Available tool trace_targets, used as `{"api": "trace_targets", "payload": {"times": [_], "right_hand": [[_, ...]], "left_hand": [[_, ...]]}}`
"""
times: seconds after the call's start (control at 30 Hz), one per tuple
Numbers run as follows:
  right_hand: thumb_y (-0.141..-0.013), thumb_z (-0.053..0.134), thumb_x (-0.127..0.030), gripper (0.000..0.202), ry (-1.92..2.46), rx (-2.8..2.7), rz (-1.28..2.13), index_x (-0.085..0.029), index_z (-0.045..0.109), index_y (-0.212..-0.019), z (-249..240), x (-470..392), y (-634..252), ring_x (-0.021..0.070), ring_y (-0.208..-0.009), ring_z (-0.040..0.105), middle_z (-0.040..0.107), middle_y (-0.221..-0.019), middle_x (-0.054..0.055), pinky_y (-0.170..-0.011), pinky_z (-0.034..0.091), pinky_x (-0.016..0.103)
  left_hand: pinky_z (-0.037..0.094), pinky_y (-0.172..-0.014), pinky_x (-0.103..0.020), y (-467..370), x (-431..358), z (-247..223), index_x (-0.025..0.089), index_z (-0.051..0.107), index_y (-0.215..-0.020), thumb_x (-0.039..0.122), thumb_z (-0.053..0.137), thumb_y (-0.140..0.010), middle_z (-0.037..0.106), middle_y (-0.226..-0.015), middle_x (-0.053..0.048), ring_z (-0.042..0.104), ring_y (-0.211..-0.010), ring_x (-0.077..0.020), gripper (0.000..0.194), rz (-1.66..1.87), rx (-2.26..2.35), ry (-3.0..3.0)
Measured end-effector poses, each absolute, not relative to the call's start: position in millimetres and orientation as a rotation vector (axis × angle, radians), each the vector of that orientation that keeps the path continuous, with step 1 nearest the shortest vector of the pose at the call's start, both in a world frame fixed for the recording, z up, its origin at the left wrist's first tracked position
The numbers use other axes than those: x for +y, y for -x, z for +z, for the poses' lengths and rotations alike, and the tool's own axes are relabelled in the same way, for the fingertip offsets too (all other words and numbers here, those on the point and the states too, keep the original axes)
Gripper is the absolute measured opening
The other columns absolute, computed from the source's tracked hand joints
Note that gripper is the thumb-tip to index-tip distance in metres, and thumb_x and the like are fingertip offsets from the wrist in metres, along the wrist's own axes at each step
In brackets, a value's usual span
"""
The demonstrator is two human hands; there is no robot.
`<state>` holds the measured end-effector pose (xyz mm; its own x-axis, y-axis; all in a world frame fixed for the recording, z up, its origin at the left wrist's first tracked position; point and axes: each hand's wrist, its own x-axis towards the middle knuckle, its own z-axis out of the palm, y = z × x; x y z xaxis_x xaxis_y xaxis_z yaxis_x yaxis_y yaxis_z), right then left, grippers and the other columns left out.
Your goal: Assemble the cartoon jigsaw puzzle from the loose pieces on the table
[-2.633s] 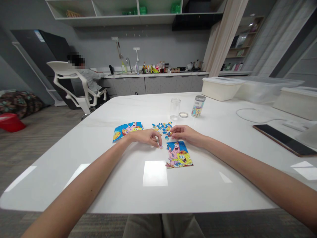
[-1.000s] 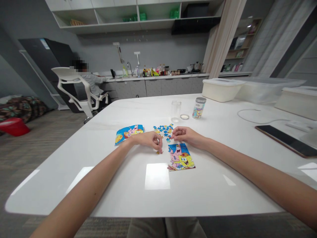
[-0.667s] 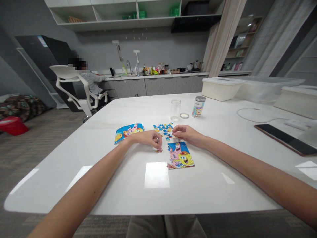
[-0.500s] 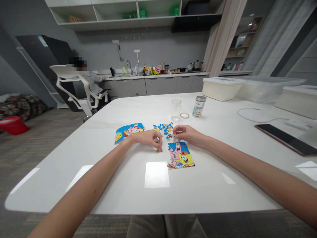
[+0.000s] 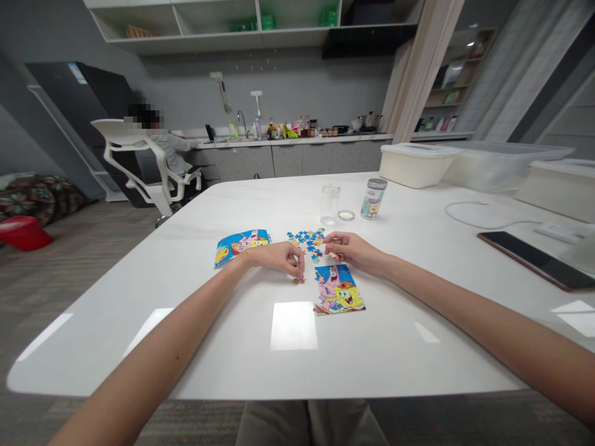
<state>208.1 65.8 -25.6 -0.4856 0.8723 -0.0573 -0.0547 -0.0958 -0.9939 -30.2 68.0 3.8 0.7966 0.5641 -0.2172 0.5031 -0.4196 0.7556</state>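
Note:
My left hand (image 5: pixel 282 259) pinches a small puzzle piece (image 5: pixel 299 280) against the white table, left of a partly joined jigsaw puzzle (image 5: pixel 340 290) showing a pink and a yellow cartoon figure. Close by on the right, my right hand (image 5: pixel 349 249) is curled at the edge of a heap of loose blue and yellow puzzle pieces (image 5: pixel 307 236), just above the joined part. Its fingertips are drawn together; what they hold, if anything, is too small to name. Beyond my left wrist lies a picture sheet (image 5: pixel 239 243) with the same cartoon, partly covered by that hand.
A clear jar (image 5: pixel 330 204), its ring-like lid (image 5: pixel 346 215) and a printed can (image 5: pixel 373 199) stand behind the pieces. At the right are a phone (image 5: pixel 539 260), a cable (image 5: pixel 465 222) and lidded storage boxes (image 5: pixel 418 166). A person (image 5: pixel 170 152) sits on a chair far left.
Both hands stay almost where they were. The fingers of my right hand have curled slightly closer together, and the view has shifted a little.

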Motion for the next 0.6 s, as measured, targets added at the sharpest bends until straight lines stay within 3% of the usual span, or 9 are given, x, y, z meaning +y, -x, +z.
{"api": "trace_targets", "payload": {"times": [0.23,0.33,0.5,0.6], "right_hand": [[-0.062,0.080,-0.020,0.024,0.932,-1.456,1.645,-0.019,0.068,-0.083,-25.5,65.5,-208.2,0.0126,-0.079,0.061,0.067,-0.091,0.002,-0.071,0.045,0.027],[-0.061,0.082,-0.021,0.026,0.931,-1.445,1.652,-0.018,0.067,-0.082,-26.1,66.1,-208.3,0.0127,-0.077,0.062,0.068,-0.086,0.001,-0.070,0.045,0.027],[-0.061,0.083,-0.028,0.027,0.940,-1.427,1.677,-0.017,0.067,-0.080,-27.8,67.7,-208.2,0.0079,-0.056,0.054,0.064,-0.066,-0.003,-0.058,0.041,0.024],[-0.058,0.083,-0.024,0.024,0.967,-1.460,1.653,-0.017,0.069,-0.077,-27.6,68.2,-208.3,0.0082,-0.057,0.054,0.065,-0.067,-0.002,-0.056,0.039,0.023]], "left_hand": [[0.029,-0.050,-0.021,29.8,68.2,4.3,0.016,0.066,-0.075,0.034,0.070,-0.072,0.060,-0.060,0.003,0.038,-0.051,-0.0075,0.018,0.080,0.789,-2.098],[0.031,-0.051,-0.021,29.5,67.8,4.8,0.016,0.066,-0.075,0.033,0.070,-0.072,0.061,-0.060,0.003,0.038,-0.050,-0.0072,0.018,0.083,0.785,-2.095],[0.030,-0.050,-0.020,28.9,67.7,4.9,0.016,0.066,-0.076,0.035,0.071,-0.072,0.058,-0.057,0.004,0.037,-0.049,-0.0067,0.020,0.076,0.777,-2.094],[0.029,-0.050,-0.020,29.4,68.9,3.5,0.015,0.067,-0.076,0.036,0.071,-0.072,0.055,-0.055,0.005,0.037,-0.049,-0.0068,0.021,0.075,0.776,-2.106]]}}
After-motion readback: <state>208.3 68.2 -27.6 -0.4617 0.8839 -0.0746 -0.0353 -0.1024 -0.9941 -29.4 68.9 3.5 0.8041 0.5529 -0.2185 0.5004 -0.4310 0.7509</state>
